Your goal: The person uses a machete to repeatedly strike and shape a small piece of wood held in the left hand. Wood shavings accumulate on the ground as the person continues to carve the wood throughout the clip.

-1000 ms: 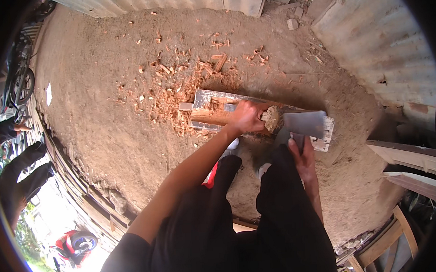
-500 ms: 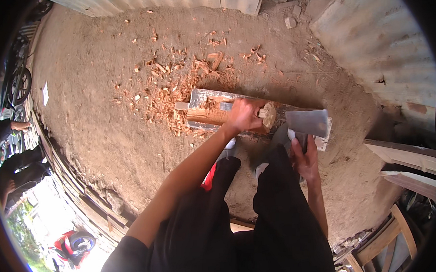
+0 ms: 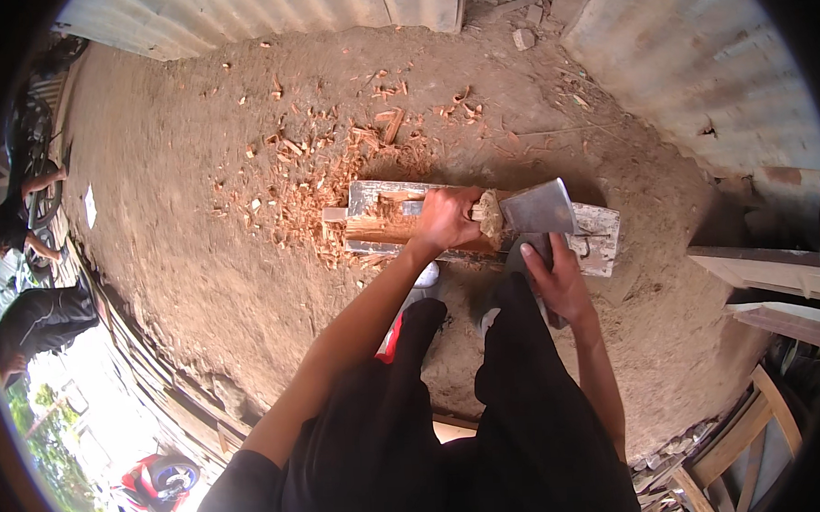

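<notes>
My left hand [image 3: 445, 216] is closed on a wooden piece [image 3: 486, 218] with a pale, rough-cut end, held over a weathered plank block [image 3: 597, 243]. My right hand [image 3: 557, 277] grips the handle of a broad-bladed hatchet [image 3: 538, 208], its flat steel head just right of the wooden end. The block lies on the dirt in front of my legs, with reddish cut wood and a small metal plate showing left of my left hand. Wood shavings [image 3: 316, 196] are scattered around its left end and beyond.
Corrugated sheets [image 3: 695, 70] border the back and right. Stacked boards [image 3: 758, 268] and a wooden frame [image 3: 738, 429] stand at the right. Along the left edge are a slatted border, parked motorbikes including a red one [image 3: 150, 482], and another person's arms [image 3: 41, 181] and dark-clothed legs [image 3: 47, 318].
The hatchet head has shifted left and tilted toward the wooden end, with my right hand moving along. My left hand keeps its grip. At the left, the other person's arm has moved up.
</notes>
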Available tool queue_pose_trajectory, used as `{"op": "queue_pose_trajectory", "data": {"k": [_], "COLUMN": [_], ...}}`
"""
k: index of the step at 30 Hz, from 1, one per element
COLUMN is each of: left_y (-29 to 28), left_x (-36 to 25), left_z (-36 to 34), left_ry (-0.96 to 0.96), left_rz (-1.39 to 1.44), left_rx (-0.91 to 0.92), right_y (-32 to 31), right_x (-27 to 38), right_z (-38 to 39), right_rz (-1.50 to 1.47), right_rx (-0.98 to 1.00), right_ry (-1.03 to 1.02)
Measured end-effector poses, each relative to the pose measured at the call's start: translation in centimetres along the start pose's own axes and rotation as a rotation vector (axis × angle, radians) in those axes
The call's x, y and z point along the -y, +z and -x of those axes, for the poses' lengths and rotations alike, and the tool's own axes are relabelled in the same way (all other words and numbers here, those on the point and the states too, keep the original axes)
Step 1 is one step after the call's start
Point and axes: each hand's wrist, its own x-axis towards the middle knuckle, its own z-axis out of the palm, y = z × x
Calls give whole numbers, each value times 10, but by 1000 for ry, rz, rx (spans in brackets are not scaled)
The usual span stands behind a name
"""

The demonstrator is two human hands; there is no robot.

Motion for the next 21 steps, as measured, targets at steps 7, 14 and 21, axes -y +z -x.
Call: {"op": "queue_pose_trajectory", "data": {"k": [7,14,21], "left_y": [-2,-4,-7], "left_x": [-10,-1,6], "left_z": [-1,1,2], "left_ry": [-12,-8,-37], "left_rz": [28,-80,-159], "left_rx": [-9,79,29], "right_y": [8,7,-2], "right_x": [0,-13,12], "right_z": [6,15,-1], "right_rz": [-44,-51,-47], "right_rx": [5,-103,53], "right_ry": [208,85,124]}}
